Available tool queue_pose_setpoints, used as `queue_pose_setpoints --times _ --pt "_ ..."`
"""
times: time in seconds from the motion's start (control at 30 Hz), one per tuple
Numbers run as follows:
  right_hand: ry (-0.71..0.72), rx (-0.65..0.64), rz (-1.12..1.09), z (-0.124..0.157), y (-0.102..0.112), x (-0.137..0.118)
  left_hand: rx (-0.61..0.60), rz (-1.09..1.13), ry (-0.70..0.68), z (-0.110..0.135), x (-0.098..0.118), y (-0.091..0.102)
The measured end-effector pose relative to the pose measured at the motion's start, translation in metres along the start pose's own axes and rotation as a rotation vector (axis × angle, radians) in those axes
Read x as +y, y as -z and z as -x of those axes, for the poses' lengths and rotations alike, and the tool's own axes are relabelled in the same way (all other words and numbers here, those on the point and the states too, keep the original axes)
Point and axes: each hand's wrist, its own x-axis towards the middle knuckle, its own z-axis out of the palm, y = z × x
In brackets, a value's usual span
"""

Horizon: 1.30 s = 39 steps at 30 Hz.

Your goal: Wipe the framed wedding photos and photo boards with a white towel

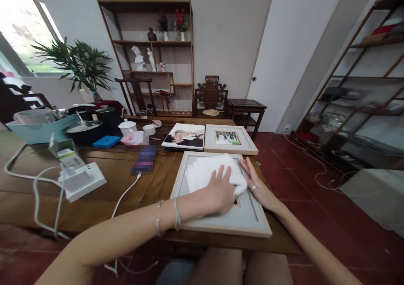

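Left arm stretches over a picture frame

That arm comes in big from the lower left of the view and ends near the middle, where the left hand lies on a folded white cloth. Its fingers are spread and press down on the cloth. The thumb is hard to see, so it is not possible to tell if the cloth is pinched too. At the right of the cloth, the right hand rests by the frame's right rim. Its fingers are loose and nearly straight, and no thing can be seen in its grip.

The frame lies flat on the brown counter, low and just right of the middle. It has a pale wood rim and a light grey border. Hand and cloth hide most of the inside; a bit of something dark peeks out by the left hand.

Just behind sit a second frame with a green photo and, to its left, a big photo board.

This looks like a wiping step. The next move seems to call for sliding the cloth softly into the corners, with the right hand holding the rim steady.
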Motion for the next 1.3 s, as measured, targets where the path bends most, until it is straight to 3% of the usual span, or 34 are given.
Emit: queue_pose_setpoints --times 0.13,0.27,0.37,0.5,0.63,0.8,0.87,0.93,1.0,1.07,1.17,1.3 --pt "-0.030 0.029 -0.011 -0.001 -0.001 0.003 0.119 -0.068 0.004 -0.036 -0.016 -0.008" --pt "-0.015 0.082 -0.027 -0.003 -0.001 0.011 0.119 -0.084 -0.024 -0.035 -0.008 -0.011" --pt "-0.007 0.077 -0.004 -0.003 -0.001 0.012 0.093 -0.071 -0.049 -0.012 0.011 -0.010" --pt "0.010 0.040 0.074 -0.001 0.001 0.006 0.031 -0.055 -0.192 0.036 0.037 -0.009" --pt "0.082 -0.015 0.144 0.000 0.005 0.002 0.017 -0.027 -0.239 0.079 0.043 -0.003" --pt "0.147 -0.100 0.135 -0.002 0.010 0.003 -0.044 -0.065 0.124 0.104 0.007 0.029" --pt "0.184 -0.150 0.148 -0.004 0.010 0.002 0.037 -0.124 0.273 0.104 -0.017 0.041" --pt "0.220 -0.175 0.149 -0.006 0.010 0.001 0.193 -0.192 0.373 0.098 -0.042 0.044" --pt "0.228 -0.169 0.130 -0.009 0.010 -0.002 0.340 -0.262 0.373 0.089 -0.064 0.035" --pt "0.196 -0.139 0.098 -0.012 0.009 -0.005 0.404 -0.297 0.269 0.077 -0.081 0.016" --pt "0.125 -0.073 0.037 -0.014 0.008 -0.010 0.358 -0.256 0.141 0.064 -0.092 -0.015" --pt "0.086 -0.002 -0.003 -0.014 0.005 -0.010 0.349 -0.213 0.161 0.058 -0.085 -0.035"
